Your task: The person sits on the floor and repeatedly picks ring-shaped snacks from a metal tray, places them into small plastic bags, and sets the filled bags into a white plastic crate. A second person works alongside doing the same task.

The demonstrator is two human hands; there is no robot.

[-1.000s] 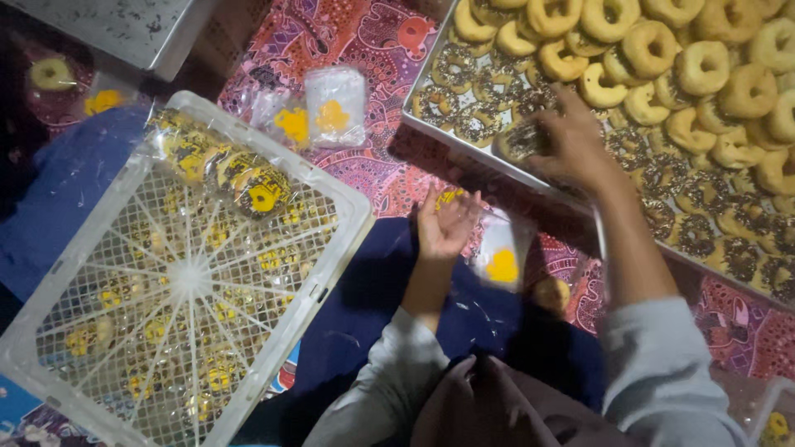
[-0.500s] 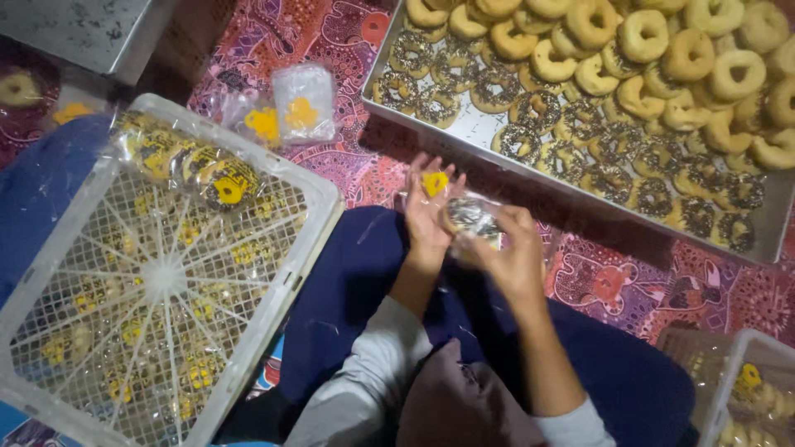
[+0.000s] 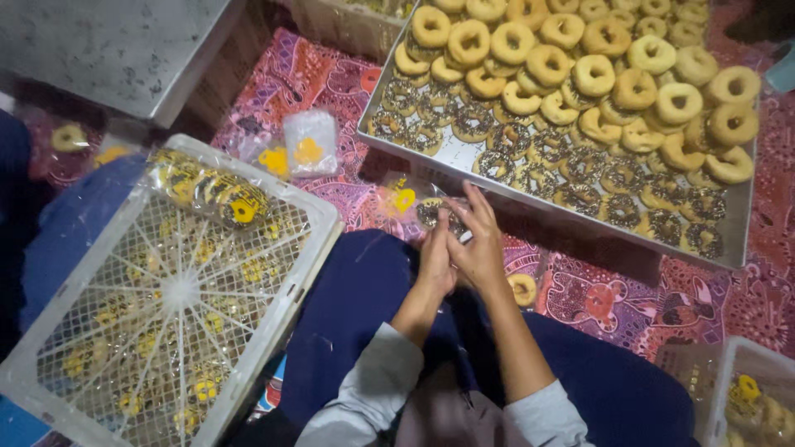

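A second ago the right hand reached into the big metal tray of ring doughnuts. Now both hands meet over the lap, and the left hand helps it grip a chocolate-sprinkled doughnut in a clear plastic bag, so the bagging is under way.

Golden-brown doughnuts showing on grey tray; white crate; clear bags carrying yellow marks; cloth showing pink-purple (patterned); trousers appearing navy.

A chocolate-sprinkled doughnut in a clear bag, yellow-marked, held upright above the lap.
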